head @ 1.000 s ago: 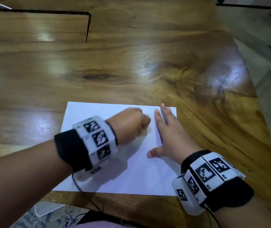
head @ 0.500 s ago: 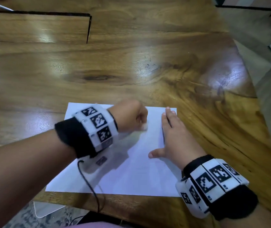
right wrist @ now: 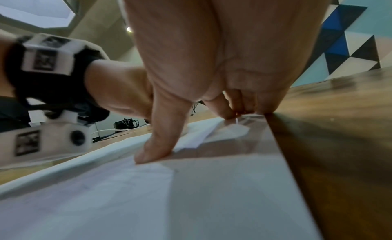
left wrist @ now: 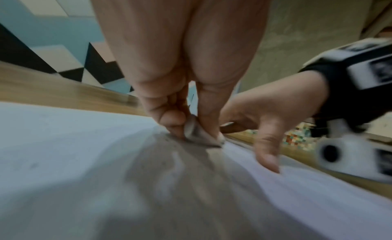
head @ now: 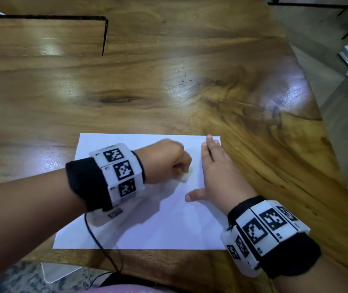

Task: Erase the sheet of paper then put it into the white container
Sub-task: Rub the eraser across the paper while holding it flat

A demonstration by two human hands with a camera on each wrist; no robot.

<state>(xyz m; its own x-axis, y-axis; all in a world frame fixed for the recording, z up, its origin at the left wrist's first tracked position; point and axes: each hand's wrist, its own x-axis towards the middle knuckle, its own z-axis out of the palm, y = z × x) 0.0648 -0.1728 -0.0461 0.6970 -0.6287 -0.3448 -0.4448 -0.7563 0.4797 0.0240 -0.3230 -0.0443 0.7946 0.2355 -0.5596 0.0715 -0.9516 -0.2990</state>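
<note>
A white sheet of paper (head: 158, 225) lies flat on the wooden table (head: 169, 81) near its front edge. My left hand (head: 169, 161) is curled into a fist over the sheet's upper middle and pinches a small white eraser (head: 187, 176), seen close up as a grey-white eraser (left wrist: 197, 134) pressed on the paper (left wrist: 84, 151). My right hand (head: 215, 176) lies flat with straight fingers on the sheet's right edge, thumb spread, holding the paper (right wrist: 148, 201) down. No white container shows in any view.
The table's right edge (head: 338, 176) runs diagonally close to my right wrist. A thin dark frame (head: 105, 34) stands at the back left. A black cable (head: 103, 246) hangs from my left wristband over the sheet's lower left.
My left hand with the eraser has shifted back and forth over the upper middle of the sheet. My right hand slid slightly right toward the sheet's edge. The paper turned a little.
</note>
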